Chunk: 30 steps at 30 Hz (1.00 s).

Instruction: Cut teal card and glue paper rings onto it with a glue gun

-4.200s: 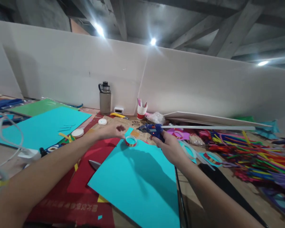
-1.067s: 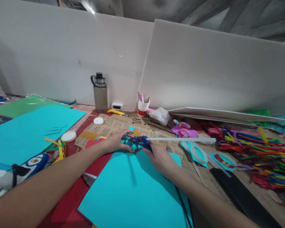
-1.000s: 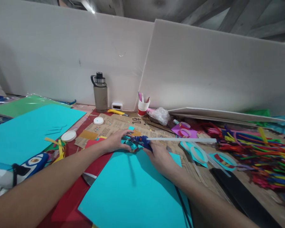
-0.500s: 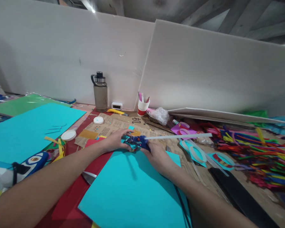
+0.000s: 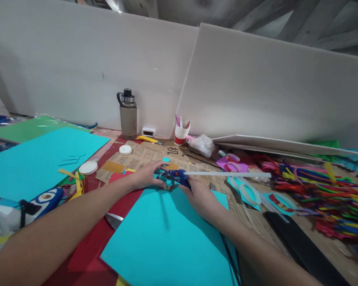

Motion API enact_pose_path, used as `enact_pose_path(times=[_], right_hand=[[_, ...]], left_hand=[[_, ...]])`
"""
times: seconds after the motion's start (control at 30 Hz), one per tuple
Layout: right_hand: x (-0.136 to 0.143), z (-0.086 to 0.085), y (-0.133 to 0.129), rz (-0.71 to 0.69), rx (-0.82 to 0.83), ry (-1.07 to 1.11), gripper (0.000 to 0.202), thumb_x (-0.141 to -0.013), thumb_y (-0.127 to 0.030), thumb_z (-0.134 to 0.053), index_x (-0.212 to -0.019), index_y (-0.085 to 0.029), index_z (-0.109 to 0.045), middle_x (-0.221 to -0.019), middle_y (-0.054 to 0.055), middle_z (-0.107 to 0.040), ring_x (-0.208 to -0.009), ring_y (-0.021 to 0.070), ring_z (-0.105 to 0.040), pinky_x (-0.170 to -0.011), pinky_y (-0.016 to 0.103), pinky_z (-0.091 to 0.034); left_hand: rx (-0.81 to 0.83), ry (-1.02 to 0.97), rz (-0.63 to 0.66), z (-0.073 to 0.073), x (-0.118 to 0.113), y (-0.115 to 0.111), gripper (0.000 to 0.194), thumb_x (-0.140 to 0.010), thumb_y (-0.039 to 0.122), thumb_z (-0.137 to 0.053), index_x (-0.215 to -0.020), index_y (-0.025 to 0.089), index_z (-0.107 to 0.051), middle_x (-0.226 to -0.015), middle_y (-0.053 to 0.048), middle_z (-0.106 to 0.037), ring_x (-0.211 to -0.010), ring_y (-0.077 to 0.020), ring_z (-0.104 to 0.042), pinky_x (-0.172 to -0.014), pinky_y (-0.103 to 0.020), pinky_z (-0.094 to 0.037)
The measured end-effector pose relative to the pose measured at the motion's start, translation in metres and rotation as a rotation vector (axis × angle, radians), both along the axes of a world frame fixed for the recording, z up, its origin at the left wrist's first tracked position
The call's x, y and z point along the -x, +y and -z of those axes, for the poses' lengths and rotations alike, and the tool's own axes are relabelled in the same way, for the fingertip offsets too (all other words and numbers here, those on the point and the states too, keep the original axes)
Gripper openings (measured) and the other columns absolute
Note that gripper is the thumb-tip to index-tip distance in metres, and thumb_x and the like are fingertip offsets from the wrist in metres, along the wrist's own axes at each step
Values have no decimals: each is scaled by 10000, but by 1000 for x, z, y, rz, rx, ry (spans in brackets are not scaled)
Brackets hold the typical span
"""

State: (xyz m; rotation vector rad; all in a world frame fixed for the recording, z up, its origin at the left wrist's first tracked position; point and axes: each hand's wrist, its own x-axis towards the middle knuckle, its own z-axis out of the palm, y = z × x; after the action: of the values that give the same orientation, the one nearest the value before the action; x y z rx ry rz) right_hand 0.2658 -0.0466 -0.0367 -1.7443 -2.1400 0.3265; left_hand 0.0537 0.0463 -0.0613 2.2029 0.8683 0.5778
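My right hand (image 5: 199, 195) is closed around the handle of a blue hot glue gun (image 5: 178, 174). A long whitish glue stick (image 5: 226, 174) sticks out of the gun's back end to the right. The nozzle points left, toward my left hand (image 5: 147, 174). The thumb and fingers of that hand are curled around a small turquoise piece (image 5: 168, 184), whose shape is partly hidden. Below both hands lies a large turquoise sheet (image 5: 167, 242), with red sheets (image 5: 89, 250) under its left side. A black cord (image 5: 229, 254) runs down near my right forearm.
Behind stand a water bottle (image 5: 128, 119), a yellow cutter (image 5: 149, 139) and a paper cup with pens (image 5: 181, 134). White lids (image 5: 88, 167) lie at left. Turquoise ring cutouts (image 5: 250, 194), a black case (image 5: 298, 242) and many coloured pipe cleaners (image 5: 331, 198) are at right.
The whole view has shifted slightly. Both hands keep nearly the same pose, with the glue gun's nozzle still by the piece in my left hand.
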Motion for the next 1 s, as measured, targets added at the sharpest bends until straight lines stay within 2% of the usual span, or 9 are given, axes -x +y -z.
enact_pose_path(times=[0.17, 0.4, 0.6, 0.73, 0.87, 1.0], right_hand=[[2, -2, -4, 11, -24, -105, 285, -874, -283, -474, -1050, -101, -605, -1066, 153, -640, -996, 279, -567, -841, 347, -401], [1, -6, -10, 64, -32, -182, 338, -884, -285, -462, -1159, -118, -564, -1115, 156, -620, -1079, 284, -525, -879, 356, -375], [0, -7, -14, 96, -38, -267, 297, -886, -310, -449, -1071, -133, -600, -1062, 151, -644, -974, 292, -576, -828, 375, -388], [1, -8, -14, 79, -81, -281, 310, -880, -302, -467, -1113, -132, -581, -1112, 143, -625, -1024, 281, -553, -855, 362, -379], [3, -7, -13, 67, -63, -279, 290, -887, -313, -449, -1053, -130, -600, -1060, 147, -638, -998, 282, -561, -836, 367, -384], [6, -7, -13, 58, -85, -293, 309, -890, -303, -439, -1095, -123, -583, -1080, 154, -632, -1026, 289, -550, -848, 374, -377]], left_hand=[[6, -6, 4, 1, -1, 0, 847, -565, 480, -761, -1310, 252, -428, -1215, -78, -587, -1155, -249, -508, -971, -378, -365], [28, -16, 34, -1, -2, -1, 836, -580, 449, -763, -1311, 244, -414, -1187, -62, -615, -1183, -248, -487, -999, -374, -316], [-12, -3, 45, -7, -2, -5, 833, -581, 479, -752, -1305, 236, -421, -1202, -44, -609, -1167, -234, -496, -973, -339, -338], [-2, -3, 35, -7, -3, -5, 832, -586, 472, -751, -1306, 225, -418, -1201, -47, -610, -1157, -231, -506, -967, -337, -341], [-23, 23, 24, -5, -3, -4, 829, -574, 475, -755, -1293, 227, -427, -1187, -42, -619, -1165, -242, -497, -976, -351, -327], [-19, 23, 38, -4, -3, -2, 820, -576, 467, -754, -1290, 233, -425, -1190, -35, -616, -1146, -240, -508, -960, -349, -339]])
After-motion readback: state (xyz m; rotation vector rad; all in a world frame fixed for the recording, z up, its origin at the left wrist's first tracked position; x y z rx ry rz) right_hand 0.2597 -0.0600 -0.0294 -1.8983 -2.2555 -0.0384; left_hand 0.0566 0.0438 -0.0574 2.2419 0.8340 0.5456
